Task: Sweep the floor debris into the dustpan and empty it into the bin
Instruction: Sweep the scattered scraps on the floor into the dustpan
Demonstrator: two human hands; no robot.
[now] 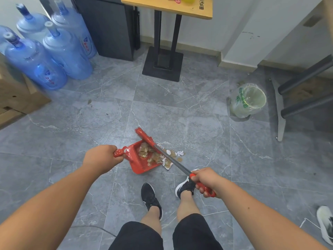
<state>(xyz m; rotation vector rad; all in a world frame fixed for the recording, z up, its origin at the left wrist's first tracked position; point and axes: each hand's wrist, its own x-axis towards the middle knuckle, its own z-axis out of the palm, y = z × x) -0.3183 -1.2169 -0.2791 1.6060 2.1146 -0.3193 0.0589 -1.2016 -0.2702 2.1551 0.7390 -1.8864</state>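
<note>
Closest in, the right hand (207, 183) has its fingers (201, 189) clenched round the red grip of the long grey-shafted red broom (173, 162), and the left hand (102, 157) is clamped on the short handle of the red plastic dustpan (142, 167), which sits flat on the grey marble-look tile floor (72, 134). Broom head rests at the pan's far edge. Some of the beige and white scraps of debris (153, 156) are in the pan, the rest just off its right lip. That stuff looks light and crumbly, so I'd guess it scatters easily; keep the pan level and carry it by the handle. The pan itself looks stiff and light. Further off to the right, the small bin lined with a clear green-printed bag (249, 101) stands well apart from the pan
</note>
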